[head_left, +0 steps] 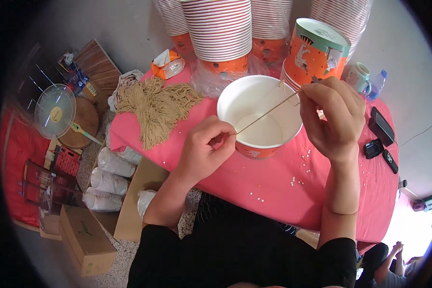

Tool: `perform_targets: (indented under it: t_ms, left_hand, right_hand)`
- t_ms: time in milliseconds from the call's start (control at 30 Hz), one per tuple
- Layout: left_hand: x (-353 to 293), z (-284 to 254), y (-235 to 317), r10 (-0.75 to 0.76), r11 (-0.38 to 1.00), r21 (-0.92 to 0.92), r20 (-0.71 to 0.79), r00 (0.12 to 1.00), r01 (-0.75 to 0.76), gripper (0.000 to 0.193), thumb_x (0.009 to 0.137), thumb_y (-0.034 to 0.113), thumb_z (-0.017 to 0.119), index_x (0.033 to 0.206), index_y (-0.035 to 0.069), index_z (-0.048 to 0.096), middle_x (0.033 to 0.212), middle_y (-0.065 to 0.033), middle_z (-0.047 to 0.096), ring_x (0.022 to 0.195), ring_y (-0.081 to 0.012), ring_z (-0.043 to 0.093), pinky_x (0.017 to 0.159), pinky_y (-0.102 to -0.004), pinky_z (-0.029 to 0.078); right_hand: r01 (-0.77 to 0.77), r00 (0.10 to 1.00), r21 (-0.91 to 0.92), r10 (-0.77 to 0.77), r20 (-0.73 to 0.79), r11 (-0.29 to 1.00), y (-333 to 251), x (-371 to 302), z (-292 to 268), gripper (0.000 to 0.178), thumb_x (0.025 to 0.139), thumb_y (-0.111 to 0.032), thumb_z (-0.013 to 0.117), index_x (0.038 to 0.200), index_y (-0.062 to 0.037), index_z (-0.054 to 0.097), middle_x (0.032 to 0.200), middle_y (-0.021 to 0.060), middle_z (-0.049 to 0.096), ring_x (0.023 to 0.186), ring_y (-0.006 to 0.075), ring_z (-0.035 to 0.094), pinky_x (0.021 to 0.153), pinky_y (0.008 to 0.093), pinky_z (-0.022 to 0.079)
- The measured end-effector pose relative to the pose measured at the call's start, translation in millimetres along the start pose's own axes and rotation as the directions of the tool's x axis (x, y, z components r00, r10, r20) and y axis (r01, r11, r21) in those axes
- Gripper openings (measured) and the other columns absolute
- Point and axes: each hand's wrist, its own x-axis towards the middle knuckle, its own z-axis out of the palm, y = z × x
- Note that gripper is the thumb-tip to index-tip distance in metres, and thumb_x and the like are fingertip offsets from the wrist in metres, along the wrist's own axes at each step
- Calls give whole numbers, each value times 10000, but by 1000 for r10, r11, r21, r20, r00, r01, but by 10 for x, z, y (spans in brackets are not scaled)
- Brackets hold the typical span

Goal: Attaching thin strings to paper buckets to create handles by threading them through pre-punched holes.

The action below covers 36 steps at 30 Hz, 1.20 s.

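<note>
Pinched between the fingertips of my left hand is one end of a thin tan cord. It runs taut up to my right hand, which grips it with closed fingers; a short loose bit curls beside those fingers. Below the cord stands an open paper bucket, white inside and orange outside, its mouth facing up. My left hand is at the bucket's near left rim, my right hand above its right side. A heap of similar tan cords lies on the pink tablecloth to the left.
Tall stacks of paper buckets line the back, and one upside-down bucket tops a stack. A tissue pack, mug, bottle and remote surround the work. Small pale discs dot the cloth. Someone sits lower right.
</note>
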Motion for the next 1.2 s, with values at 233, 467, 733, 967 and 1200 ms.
perform_targets:
  t_ms: [233, 467, 733, 967, 1200]
  left_hand:
    - [-57, -22, -72, -137, 958, -251, 17, 990, 137, 95, 862, -17, 606, 948, 8, 639, 790, -10, 577, 653, -45, 501, 571, -201, 396]
    - [-67, -78, -150, -45, 991, -128, -65, 997, 37, 156, 840, -29, 618, 986, 17, 650, 878, -18, 567, 689, -55, 513, 596, -197, 401]
    - [-6, -45, -21, 62, 989, 134, 20, 998, -64, 232, 812, -21, 656, 1036, 35, 641, 1071, -92, 582, 760, -136, 583, 626, -250, 480]
    - [-14, -22, -137, 143, 983, 113, 25, 989, -145, 203, 823, 0, 709, 1007, 26, 625, 1017, -88, 596, 845, -191, 651, 671, -292, 553]
    - [-6, -94, -173, 168, 986, 12, -159, 973, -168, 171, 833, -15, 708, 976, 10, 619, 967, -69, 595, 796, -141, 604, 630, -247, 492]
  right_hand:
    - [-91, 996, 71, 90, 30, 993, 6, 2, -7, 209, 673, 39, 713, 809, -53, 582, 660, 63, 514, 541, 242, 545, 475, 343, 418]
    - [-105, 994, 67, 103, 37, 992, 7, -1, -19, 208, 677, 41, 712, 807, -55, 581, 657, 59, 521, 538, 241, 547, 474, 346, 419]
    - [-131, 987, 71, 124, 100, 989, 103, 7, -102, 178, 710, 45, 699, 821, -36, 587, 702, 76, 544, 564, 245, 559, 489, 338, 429]
    - [-522, 832, 459, 311, 460, 719, 241, -22, -318, 51, 834, 38, 622, 844, 19, 576, 829, 51, 600, 675, 92, 533, 578, 227, 427]
    - [-657, 683, 574, 64, 727, 488, 437, -98, -370, 49, 788, 36, 607, 813, -1, 588, 906, 134, 648, 797, 188, 609, 714, 300, 484]
